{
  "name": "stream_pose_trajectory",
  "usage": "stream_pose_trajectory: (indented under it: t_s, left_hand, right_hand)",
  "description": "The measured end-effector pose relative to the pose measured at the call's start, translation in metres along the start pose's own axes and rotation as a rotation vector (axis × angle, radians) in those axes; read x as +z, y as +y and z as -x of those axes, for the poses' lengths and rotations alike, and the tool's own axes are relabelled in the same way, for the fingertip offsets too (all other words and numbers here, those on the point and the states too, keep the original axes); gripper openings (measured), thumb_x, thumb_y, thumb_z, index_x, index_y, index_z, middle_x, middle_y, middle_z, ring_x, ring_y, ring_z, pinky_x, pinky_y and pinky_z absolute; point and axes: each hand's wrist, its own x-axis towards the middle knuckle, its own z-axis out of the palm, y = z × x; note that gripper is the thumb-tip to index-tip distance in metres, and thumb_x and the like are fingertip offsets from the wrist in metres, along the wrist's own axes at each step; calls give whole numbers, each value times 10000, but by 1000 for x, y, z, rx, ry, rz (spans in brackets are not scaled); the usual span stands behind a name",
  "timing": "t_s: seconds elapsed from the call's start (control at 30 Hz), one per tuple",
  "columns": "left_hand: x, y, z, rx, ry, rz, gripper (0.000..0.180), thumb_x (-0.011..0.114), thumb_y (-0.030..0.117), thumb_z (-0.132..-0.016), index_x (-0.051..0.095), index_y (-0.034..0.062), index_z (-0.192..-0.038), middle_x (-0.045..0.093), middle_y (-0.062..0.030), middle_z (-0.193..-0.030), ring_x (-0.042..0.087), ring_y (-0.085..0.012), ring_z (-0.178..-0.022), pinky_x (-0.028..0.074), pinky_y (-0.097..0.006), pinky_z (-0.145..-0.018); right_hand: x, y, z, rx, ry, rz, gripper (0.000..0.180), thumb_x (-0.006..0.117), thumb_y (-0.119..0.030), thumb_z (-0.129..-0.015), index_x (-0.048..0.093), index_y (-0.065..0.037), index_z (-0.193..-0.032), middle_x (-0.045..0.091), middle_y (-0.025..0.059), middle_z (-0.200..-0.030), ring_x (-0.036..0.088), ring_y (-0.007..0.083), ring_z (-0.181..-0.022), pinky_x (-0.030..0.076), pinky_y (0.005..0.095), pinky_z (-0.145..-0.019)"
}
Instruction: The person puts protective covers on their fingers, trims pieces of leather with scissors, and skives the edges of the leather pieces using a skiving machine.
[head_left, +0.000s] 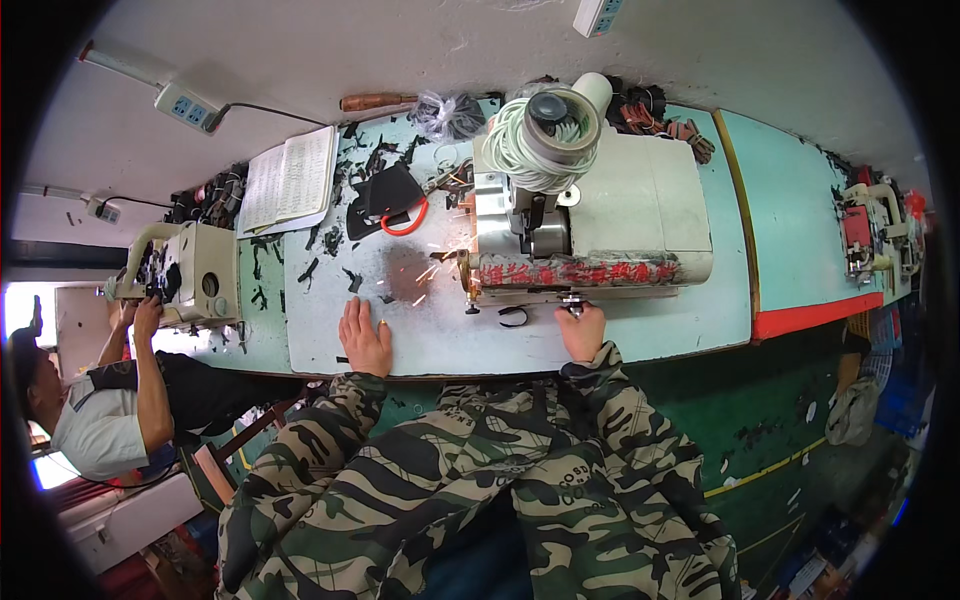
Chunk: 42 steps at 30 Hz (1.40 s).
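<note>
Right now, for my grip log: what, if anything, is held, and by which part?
Right hand grips the machine by its front metal knob. Left hand, on the table, holds nothing.

A pale blue-green table [718,312] carried a cream machine [640,190], standing on its right part. Across the left lay many black scraps [308,271], thickest toward the back, around a dark smudge [407,276] on the surface. A notebook [288,182] lay open at the far left corner, a clear bag [446,113] near the back edge. Black cloth [394,188] lay between, touching a red handle loop [424,213]. Near the front edge, the left hand [366,341] rested flat; a black strip [514,325] curled beside the machine.
</note>
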Motion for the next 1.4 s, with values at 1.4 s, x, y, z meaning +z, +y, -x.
stream_pose_trajectory:
  t_s: [1.4]
  left_hand:
    - [0,0,-1,11,12,-2,475,506,155,-782,419,1,-1223,395,-189,-1297,349,-350,-1217,252,-440,-1015]
  right_hand:
    - [1,19,-8,37,-132,-109,294,633,-219,-621,585,59,-702,578,216,-615,569,339,-565,452,381,-576]
